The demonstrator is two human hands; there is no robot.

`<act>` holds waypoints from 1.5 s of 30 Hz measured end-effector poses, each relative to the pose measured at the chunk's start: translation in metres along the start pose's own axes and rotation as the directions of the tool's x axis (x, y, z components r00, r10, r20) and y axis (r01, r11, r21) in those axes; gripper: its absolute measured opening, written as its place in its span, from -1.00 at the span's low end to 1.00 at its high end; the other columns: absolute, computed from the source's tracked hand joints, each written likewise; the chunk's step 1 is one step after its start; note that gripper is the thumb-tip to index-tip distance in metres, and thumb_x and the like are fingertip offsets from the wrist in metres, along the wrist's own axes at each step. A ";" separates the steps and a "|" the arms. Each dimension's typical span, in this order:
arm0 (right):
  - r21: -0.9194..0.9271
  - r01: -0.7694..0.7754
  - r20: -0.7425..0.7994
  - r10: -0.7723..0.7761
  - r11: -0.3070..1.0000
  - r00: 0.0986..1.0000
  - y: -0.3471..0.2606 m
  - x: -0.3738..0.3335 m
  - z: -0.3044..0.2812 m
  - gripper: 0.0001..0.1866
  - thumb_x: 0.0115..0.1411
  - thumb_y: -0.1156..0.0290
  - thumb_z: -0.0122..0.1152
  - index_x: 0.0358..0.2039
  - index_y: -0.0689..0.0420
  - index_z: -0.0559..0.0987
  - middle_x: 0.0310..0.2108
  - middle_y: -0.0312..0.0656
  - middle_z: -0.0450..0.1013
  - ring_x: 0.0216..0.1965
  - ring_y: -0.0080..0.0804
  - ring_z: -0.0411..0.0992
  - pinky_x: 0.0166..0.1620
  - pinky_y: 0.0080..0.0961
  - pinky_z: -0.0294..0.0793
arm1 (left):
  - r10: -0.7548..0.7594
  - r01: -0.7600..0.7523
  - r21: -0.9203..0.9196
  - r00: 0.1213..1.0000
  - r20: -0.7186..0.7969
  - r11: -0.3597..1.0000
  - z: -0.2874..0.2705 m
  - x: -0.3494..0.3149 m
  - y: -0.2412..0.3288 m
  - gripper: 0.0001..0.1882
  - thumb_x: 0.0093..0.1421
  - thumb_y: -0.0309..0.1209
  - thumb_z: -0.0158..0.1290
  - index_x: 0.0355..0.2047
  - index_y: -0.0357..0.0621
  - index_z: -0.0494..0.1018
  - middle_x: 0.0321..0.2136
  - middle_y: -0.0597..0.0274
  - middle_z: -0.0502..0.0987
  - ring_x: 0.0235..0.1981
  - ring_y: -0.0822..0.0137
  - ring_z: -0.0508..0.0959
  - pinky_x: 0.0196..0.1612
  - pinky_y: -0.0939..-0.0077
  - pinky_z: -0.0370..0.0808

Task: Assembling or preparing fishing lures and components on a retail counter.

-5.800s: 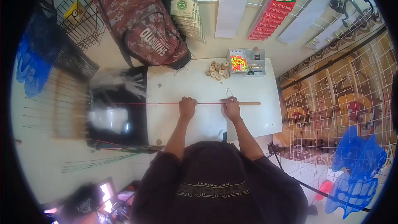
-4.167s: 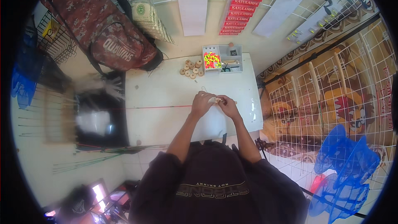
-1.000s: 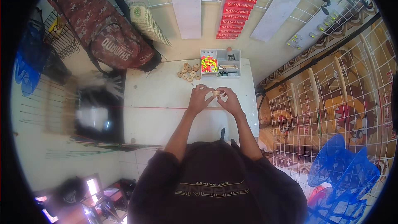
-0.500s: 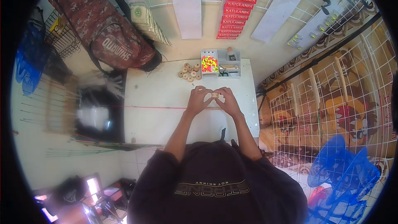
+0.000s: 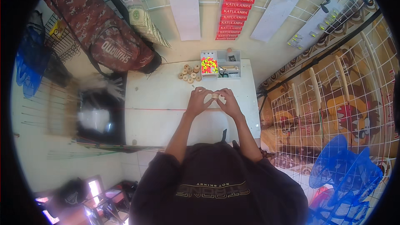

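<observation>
Over the middle of the white table (image 5: 158, 127), a small pale wooden spool (image 5: 215, 96) is held between the fingertips of both hands. My left hand (image 5: 197, 101) pinches it from the left, fingers curved over the top. On the other side, my right hand (image 5: 229, 103) grips it with thumb and fingers. Whether thread is wound on it is too small to tell. Several similar wooden spools (image 5: 191, 76) stand in a cluster beyond my left hand.
A grey compartment organizer (image 5: 220, 52) at the back holds bright red and yellow small pieces (image 5: 209, 65) and a small bottle (image 5: 231, 58). A thin red line (image 5: 154, 109) crosses the table. A camouflage bag (image 5: 108, 37) hangs at the left, and blue nets (image 5: 339, 166) hang at the right.
The view has shifted very slightly. Both hands keep their hold on the spool, with hardly any visible finger movement.
</observation>
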State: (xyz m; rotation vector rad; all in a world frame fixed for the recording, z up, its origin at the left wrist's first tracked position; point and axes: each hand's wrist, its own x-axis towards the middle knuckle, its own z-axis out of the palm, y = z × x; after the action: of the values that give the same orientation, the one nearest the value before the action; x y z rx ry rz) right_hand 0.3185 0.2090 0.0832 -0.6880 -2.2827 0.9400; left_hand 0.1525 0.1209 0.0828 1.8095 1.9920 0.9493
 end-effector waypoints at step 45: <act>0.086 -0.057 0.036 0.054 0.995 0.998 -0.008 0.005 -0.003 -0.63 0.06 0.51 0.27 -0.07 0.11 0.49 -0.19 -0.19 0.45 -0.20 -0.35 0.41 -0.20 -0.47 0.42 | 0.042 -0.042 0.007 0.995 -0.087 0.999 -0.006 -0.003 0.000 -0.72 0.05 -0.28 0.21 -0.20 0.01 0.55 -0.26 0.34 0.57 -0.08 0.25 0.43 -0.01 0.29 0.32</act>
State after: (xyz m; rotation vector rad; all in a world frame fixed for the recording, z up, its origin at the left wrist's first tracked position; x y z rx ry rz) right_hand 0.3148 0.2090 0.0922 -0.7063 -2.2472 1.0778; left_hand 0.1491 0.1166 0.0865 1.8495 2.0164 1.0534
